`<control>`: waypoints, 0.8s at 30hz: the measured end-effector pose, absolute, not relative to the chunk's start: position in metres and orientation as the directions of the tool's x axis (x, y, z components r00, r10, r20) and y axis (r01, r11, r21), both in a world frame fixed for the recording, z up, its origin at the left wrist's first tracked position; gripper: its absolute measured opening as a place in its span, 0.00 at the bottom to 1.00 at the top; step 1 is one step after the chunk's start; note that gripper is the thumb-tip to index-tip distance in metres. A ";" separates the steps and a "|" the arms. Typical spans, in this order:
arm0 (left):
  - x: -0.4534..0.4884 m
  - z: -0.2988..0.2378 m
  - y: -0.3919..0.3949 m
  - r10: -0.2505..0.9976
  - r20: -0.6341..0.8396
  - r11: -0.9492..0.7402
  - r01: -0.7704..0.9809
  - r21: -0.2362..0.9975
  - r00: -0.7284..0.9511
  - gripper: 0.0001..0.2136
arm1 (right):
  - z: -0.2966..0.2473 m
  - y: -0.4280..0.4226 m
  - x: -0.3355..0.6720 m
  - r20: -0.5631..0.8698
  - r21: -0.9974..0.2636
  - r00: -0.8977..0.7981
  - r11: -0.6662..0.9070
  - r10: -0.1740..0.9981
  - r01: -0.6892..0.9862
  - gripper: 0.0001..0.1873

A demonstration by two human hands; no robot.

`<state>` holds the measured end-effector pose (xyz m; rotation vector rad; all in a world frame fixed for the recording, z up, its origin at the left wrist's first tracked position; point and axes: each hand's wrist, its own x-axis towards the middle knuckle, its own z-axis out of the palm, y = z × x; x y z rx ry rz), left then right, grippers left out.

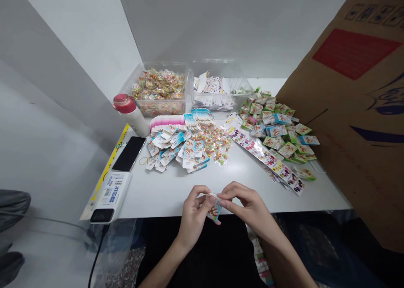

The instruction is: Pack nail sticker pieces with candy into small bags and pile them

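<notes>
My left hand [195, 214] is closed around a small printed box [213, 212] just off the table's front edge. It bears a picture of a hand on blue. The thumb and fingers of my right hand [244, 201] pinch at the box's upper end; whether they grip a flap or something small there is hidden. Beyond my hands lie a heap of flat blue-and-white cartons [176, 149], little clear packets of coloured pieces [217, 142] and a long strip of sticker sheets [268, 159].
Filled boxes [277, 132] are piled at the right, beside a large brown cardboard box [353, 124]. Two clear bins stand at the back, one with candy-coloured packets [160, 84], one with printed sheets [214, 86]. A bottle [134, 115], phone [129, 154] and power bank [112, 195] line the left.
</notes>
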<state>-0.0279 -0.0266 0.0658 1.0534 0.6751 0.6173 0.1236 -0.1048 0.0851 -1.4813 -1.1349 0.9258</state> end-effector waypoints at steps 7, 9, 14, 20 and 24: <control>-0.027 0.059 -0.033 0.725 -0.205 0.351 -0.096 0.931 0.657 0.09 | 0.084 -0.113 0.126 0.007 -0.961 0.182 -0.043 0.983 0.272 0.06; -0.026 0.057 -0.035 0.735 -0.202 0.338 -0.092 0.936 0.648 0.09 | 0.080 -0.115 0.127 -0.027 -0.966 0.191 -0.075 0.981 0.246 0.06; -0.021 0.063 -0.031 0.763 -0.165 0.310 -0.130 0.942 0.625 0.09 | 0.075 -0.119 0.122 0.006 -0.967 0.327 -0.077 0.945 0.242 0.12; -0.019 0.063 -0.026 0.756 -0.106 0.274 -0.165 0.947 0.646 0.08 | 0.078 -0.116 0.118 0.071 -0.950 0.327 -0.035 0.943 0.309 0.09; -0.016 0.050 -0.033 0.721 -0.198 0.330 -0.078 0.941 0.664 0.11 | 0.073 -0.114 0.123 -0.004 -0.964 0.325 -0.091 0.946 0.252 0.08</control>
